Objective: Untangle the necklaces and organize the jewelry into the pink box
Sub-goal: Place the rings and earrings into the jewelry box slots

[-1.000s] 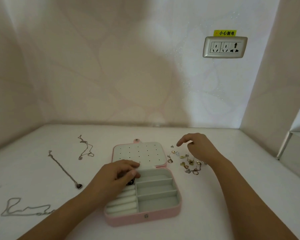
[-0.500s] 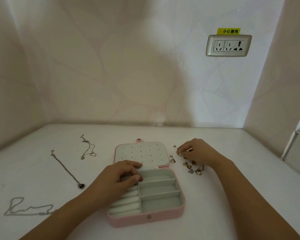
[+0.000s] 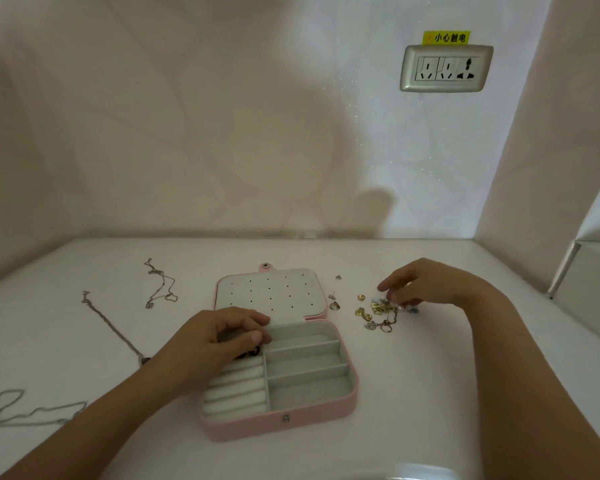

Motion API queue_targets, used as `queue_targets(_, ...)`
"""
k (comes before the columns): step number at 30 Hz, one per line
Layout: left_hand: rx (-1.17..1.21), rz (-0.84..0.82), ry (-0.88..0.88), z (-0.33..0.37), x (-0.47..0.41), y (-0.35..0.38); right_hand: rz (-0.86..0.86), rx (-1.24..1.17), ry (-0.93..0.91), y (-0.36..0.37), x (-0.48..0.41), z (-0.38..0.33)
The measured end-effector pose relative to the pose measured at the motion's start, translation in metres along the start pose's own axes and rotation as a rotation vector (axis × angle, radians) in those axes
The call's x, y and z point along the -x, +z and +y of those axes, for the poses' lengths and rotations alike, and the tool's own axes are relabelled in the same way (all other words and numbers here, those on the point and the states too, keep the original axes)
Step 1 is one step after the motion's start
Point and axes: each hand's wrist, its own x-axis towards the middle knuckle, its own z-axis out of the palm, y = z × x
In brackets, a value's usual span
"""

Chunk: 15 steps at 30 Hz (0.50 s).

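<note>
White tabletop (image 3: 430, 393): right hand (image 3: 433, 285) over jewelry pile (image 3: 374, 311), 2 o'clock from pink box (image 3: 278, 424); left hand (image 3: 208, 341) on box; grasps unclear. Pinch 1 piece.

Pink box (image 3: 278, 427) is showing smooth matt leatherette outside, pale velvety lining (image 3: 309, 389) inside. Left chains (image 3: 113, 326) are looking thin silvery metal; right small pieces (image 3: 378, 308) glinting gold. Tabletop (image 3: 430, 393) is looking smooth, faintly glossy.

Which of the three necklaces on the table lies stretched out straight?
The middle necklace, running diagonally toward the left hand; the far necklace is kinked, the near necklace looped.
</note>
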Motion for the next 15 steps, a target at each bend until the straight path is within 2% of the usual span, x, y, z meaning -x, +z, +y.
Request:
queue_targets(3, -0.038, -0.030, -0.035, 0.007, -0.003, -0.002, -0.035, 0.065, -0.001, -0.001, 0.001, -0.003)
queue_targets(7, -0.197, -0.160, -0.080, 0.027, -0.025, -0.007, -0.057, 0.186, -0.006, 0.003, 0.001, -0.010)
queue_targets(11, -0.335, -0.263, 0.031, 0.054, -0.071, 0.005, -0.068, 0.210, -0.014, 0.011, -0.001, -0.016)
queue_targets(15, -0.322, -0.317, 0.101, 0.065, -0.118, 0.030, -0.035, 0.189, -0.005, 0.016, -0.005, -0.017)
